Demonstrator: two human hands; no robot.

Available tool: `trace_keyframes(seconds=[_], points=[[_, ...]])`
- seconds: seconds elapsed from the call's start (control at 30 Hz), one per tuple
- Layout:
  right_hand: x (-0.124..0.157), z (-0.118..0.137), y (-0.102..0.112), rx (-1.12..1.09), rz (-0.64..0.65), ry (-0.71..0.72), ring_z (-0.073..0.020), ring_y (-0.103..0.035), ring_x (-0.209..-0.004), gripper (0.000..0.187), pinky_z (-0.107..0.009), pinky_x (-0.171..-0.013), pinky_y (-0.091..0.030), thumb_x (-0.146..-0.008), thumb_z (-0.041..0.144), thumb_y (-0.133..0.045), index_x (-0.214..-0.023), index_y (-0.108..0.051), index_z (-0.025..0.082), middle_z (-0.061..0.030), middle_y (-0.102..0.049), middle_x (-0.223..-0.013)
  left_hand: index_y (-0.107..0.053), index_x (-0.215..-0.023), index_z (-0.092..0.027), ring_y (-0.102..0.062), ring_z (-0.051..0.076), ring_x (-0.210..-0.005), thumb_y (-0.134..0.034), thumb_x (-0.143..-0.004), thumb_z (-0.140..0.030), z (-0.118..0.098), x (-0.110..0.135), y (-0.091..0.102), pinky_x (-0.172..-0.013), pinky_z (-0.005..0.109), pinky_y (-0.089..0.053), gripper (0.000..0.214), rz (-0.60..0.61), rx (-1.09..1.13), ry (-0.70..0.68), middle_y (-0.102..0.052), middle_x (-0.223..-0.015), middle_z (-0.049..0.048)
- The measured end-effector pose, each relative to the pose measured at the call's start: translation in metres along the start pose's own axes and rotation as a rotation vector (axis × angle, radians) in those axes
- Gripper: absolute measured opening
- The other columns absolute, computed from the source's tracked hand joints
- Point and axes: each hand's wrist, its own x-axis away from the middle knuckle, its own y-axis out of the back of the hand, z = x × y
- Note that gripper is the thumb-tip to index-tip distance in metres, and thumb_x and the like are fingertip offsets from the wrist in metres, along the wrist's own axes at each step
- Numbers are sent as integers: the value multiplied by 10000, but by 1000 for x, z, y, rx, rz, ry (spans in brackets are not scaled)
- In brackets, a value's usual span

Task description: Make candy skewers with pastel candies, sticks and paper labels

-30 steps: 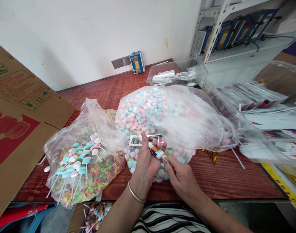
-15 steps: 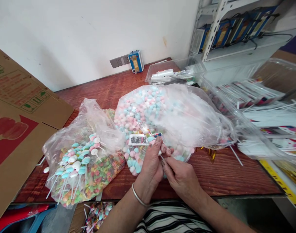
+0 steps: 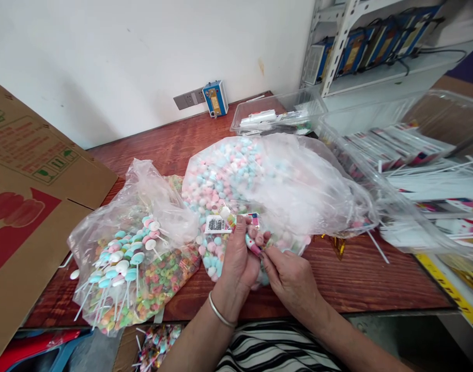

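Observation:
My left hand [image 3: 239,258], with a bracelet at the wrist, grips a candy skewer in a clear printed wrapper [image 3: 253,245]. Yellow and white candy shows above my thumb; the rest is mostly behind my fingers. At the wrapper's pink lower end, the fingers of my right hand [image 3: 292,276] pinch it. Under both hands lies a big clear bag of pink, blue and white candies [image 3: 220,170]. A printed white card [image 3: 216,224] rests on that bag, just beyond my left hand. To the left, candies on white sticks [image 3: 122,258] are piled on a bag of colourful ring candies [image 3: 166,274].
A cardboard box [image 3: 46,170] stands at the left. Clear bins on the right hold white sticks [image 3: 433,181] and printed packets [image 3: 395,147]. Behind are another clear tray [image 3: 278,111] and a blue device [image 3: 215,98] by the wall. Wrapped candies [image 3: 158,346] lie below the table edge.
The wrapper's pink printed end now covers the bare white stick that showed between my hands. My right hand has shifted slightly right and down. The piled candies have not moved.

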Motion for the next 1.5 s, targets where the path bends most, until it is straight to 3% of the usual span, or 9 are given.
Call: trace_keyframes(seconds=[0.3,0.43,0.6,0.73,0.83,1.03,1.3,1.4,1.5], points=[[8,-3,2,-491,264,-325,-144,-504,-574,265,-237,-541,-375,-978,303,-376,-771,-509,205,8,-554,-652,-631,-829,-151,-494,56,-525,-722,-792,-281,-8,-7,5,-759,272,-518,163,-20,-43,-93,-476,-564,-75],[5,-1,-5,-573,172,-375,-183,-600,-741,233,-268,-673,-455,-975,312,-369,-866,-539,198,-42,-639,-800,-598,-724,-152,-511,75,-551,-684,-822,-340,13,0,5,-705,236,-484,229,18,-140,-75,-433,-524,-67],[1,-3,-12,-561,103,-393,-183,-607,-700,238,-264,-625,-449,-958,311,-389,-829,-552,195,-37,-643,-763,-649,-967,-160,-593,114,-686,-636,-843,-402,27,9,9,-686,230,-454,272,-15,-220,-47,-628,-704,3],[-1,-1,-11,-584,70,-422,-176,-590,-656,254,-260,-587,-434,-955,325,-400,-798,-552,196,-31,-641,-735,-694,-983,-137,-639,188,-877,-475,-917,-455,29,14,13,-838,302,-453,392,20,-474,-74,-722,-974,110],[-3,1,-10,-650,47,-423,-175,-594,-696,246,-263,-629,-456,-961,327,-399,-836,-564,195,-32,-642,-770,-729,-985,-140,-614,212,-1017,-459,-929,-419,31,15,15,-963,311,-396,392,50,-655,-129,-721,-1042,106],[-1,-3,-10,-653,16,-413,-158,-548,-665,252,-247,-601,-425,-970,329,-397,-818,-549,199,4,-568,-697,-631,-1205,-213,-578,219,-1142,-645,-836,-360,19,17,13,-976,332,-411,397,88,-418,-27,-652,-1245,93],[2,-2,-10,-634,7,-361,-155,-545,-633,244,-243,-586,-440,-963,320,-410,-831,-577,200,7,-569,-689,-726,-910,-139,-651,151,-735,-792,-693,-311,7,16,13,-741,260,-470,284,-27,-322,-52,-722,-776,62],[1,-1,-10,-679,-10,-380,-193,-609,-779,245,-286,-719,-494,-954,330,-419,-964,-624,197,-21,-623,-774,-742,-840,-149,-651,148,-748,-783,-699,-360,21,15,16,-760,257,-474,257,-72,-326,-112,-724,-781,58],[-2,-1,-8,-697,19,-447,-182,-585,-680,267,-276,-631,-487,-953,350,-421,-947,-633,188,-6,-594,-704,-748,-905,-178,-651,149,-858,-763,-724,-368,30,14,19,-830,252,-467,263,-98,-368,-182,-736,-908,59]])
